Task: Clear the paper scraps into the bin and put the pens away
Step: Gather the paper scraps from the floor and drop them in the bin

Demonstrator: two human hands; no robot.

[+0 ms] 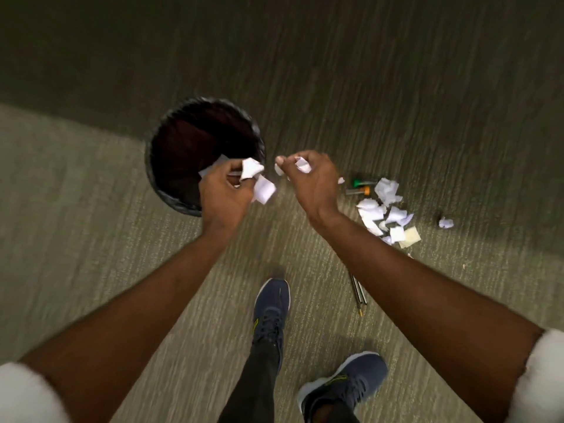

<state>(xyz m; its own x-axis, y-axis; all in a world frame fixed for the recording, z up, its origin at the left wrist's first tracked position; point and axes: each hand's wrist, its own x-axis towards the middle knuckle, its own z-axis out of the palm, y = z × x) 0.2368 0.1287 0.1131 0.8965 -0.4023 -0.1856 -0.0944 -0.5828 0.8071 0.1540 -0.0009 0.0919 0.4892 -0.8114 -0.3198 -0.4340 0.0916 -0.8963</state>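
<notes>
Left hand: the left hand (224, 190) was shut on crumpled white paper scraps (254, 178), held over the near rim of the round black lined bin (152, 175) so they could drop in.
Right hand: the right hand (311, 175) pinched more white bits, just right of the bin.
Scrap pile: a heap of white paper scraps (384, 212) lay on the grey-green carpet (91, 239), well right of the bin.
Pens: thin dark pens (358, 296) lay near the heap, not yet put away.
Markers: stubby green- and orange-capped markers (360, 186) lay beside the heap.
Writing: none could be read.

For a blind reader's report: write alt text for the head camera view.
Looking down, the left hand and right hand each hold white paper scraps at a black-lined bin on carpet. More scraps, markers and pens lie to the right, near the person's shoes.
</notes>
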